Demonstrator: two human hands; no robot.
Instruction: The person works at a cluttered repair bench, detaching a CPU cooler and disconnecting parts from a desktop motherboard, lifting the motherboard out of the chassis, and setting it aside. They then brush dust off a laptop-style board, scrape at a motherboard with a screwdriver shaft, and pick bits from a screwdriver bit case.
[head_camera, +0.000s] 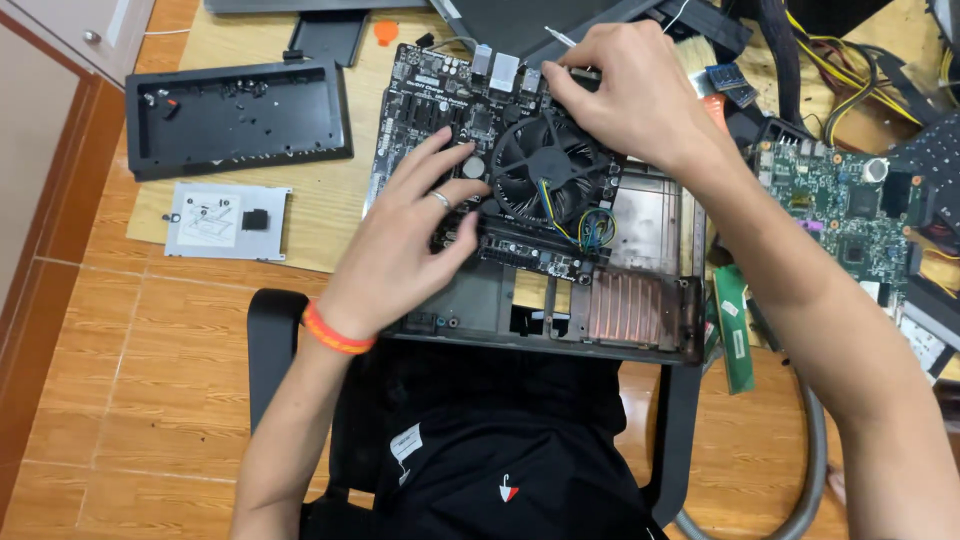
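Black motherboard (470, 120) lying tilted across an open dark metal case (640, 300), near the front edge of the table (300, 200), with the round cooler fan (545, 165) seated at its middle. Left hand (405, 235) spread flat on the board's near-left part, fingers (450, 150) reaching to just beside the fan; grip open, pressing rather than clasping, with a ring on one finger and an orange wristband (335, 332) below. Right hand (625, 90) curled over the far edge of the fan by the silver rear ports (500, 70); grip closed round something there, though what exactly cannot be told, hidden under the fingers.

Probably seating or freeing the cooler: best done with the board kept level by the flat palm, pressure on bare board only, and the coloured fan wires (590, 225) kept clear of the blades.

Further out: a black plastic cover (240, 115) and a grey drive bracket (225, 220) to the left, a green circuit board (845, 215) and yellow cable bundles (850, 70) to the right, a grey hose (800, 470) on the tiled floor.
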